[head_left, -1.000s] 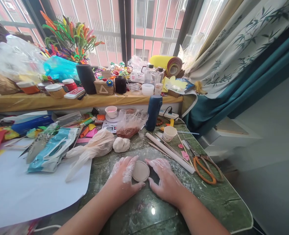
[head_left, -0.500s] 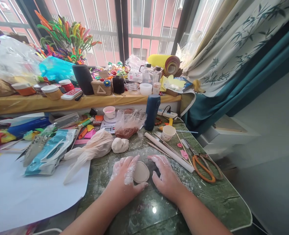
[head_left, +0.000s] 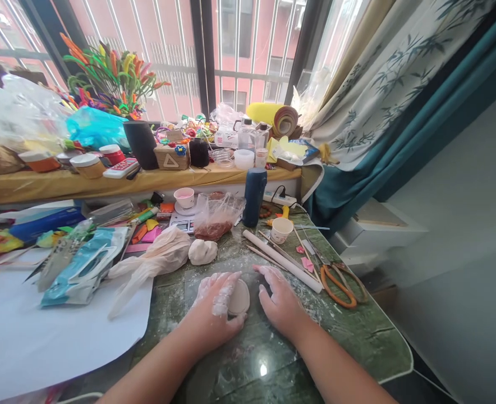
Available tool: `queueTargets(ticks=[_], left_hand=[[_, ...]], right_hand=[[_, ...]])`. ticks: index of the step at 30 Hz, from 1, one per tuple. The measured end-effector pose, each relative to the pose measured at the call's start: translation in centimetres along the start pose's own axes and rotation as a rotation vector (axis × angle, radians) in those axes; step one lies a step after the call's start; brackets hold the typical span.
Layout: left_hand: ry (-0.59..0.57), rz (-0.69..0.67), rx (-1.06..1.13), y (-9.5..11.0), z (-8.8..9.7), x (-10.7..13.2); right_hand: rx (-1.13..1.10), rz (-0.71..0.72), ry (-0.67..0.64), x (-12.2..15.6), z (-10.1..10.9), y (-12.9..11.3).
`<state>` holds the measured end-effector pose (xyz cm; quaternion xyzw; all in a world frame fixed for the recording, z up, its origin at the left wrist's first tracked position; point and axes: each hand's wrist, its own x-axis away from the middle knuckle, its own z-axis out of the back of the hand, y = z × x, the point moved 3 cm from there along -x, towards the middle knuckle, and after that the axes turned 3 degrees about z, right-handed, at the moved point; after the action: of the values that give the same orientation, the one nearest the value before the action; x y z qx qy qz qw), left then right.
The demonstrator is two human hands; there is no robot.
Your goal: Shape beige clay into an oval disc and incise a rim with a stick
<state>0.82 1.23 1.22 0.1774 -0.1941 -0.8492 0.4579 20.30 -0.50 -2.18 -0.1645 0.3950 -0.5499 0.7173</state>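
A flat round disc of pale clay or dough (head_left: 239, 298) lies on the green tabletop (head_left: 248, 365). My left hand (head_left: 217, 303), dusted with white powder, curves around the disc's left side, with its thumb below and its fingers apart. To the right, my right hand (head_left: 279, 300) rests at the table with fingers spread and nothing in it, a small gap from the disc. Its fingertips are powdery too. Beyond my left hand sits a white lump of the same kind of material (head_left: 202, 252).
A white rolling rod (head_left: 284, 262), thin sticks and orange-handled scissors (head_left: 340, 283) lie at right. Behind stand a paper cup (head_left: 281, 230), a dark blue bottle (head_left: 254, 197) and a bag of brown material (head_left: 216, 219). White paper (head_left: 92, 336) and packets cover the left.
The view has tilted and shifted slightly, so the scene sits a little further left. Both hands keep nearly the same pose around the disc.
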Motion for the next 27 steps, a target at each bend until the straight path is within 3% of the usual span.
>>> queueTargets(ticks=[3, 8, 13, 22, 27], left_hand=[[0.013, -0.082, -0.001, -0.2, 0.1, 0.2], [0.045, -0.019, -0.009, -0.8, 0.2, -0.1], [0.023, -0.099, 0.023, -0.7, 0.6, 0.2], [0.052, -0.076, 0.108, -3.6, 3.6, 0.1], [-0.018, -0.117, 0.11, -4.8, 3.8, 0.3]], right_hand=[[0.039, 0.01, 0.061, 0.2, -0.1, 0.0], [0.136, -0.02, 0.152, 0.2, 0.0, 0.1], [0.293, -0.059, 0.192, -0.2, 0.6, 0.5], [0.523, -0.013, -0.002, -2.6, 0.3, -0.5], [0.657, -0.036, -0.086, -3.3, 0.2, -0.3]])
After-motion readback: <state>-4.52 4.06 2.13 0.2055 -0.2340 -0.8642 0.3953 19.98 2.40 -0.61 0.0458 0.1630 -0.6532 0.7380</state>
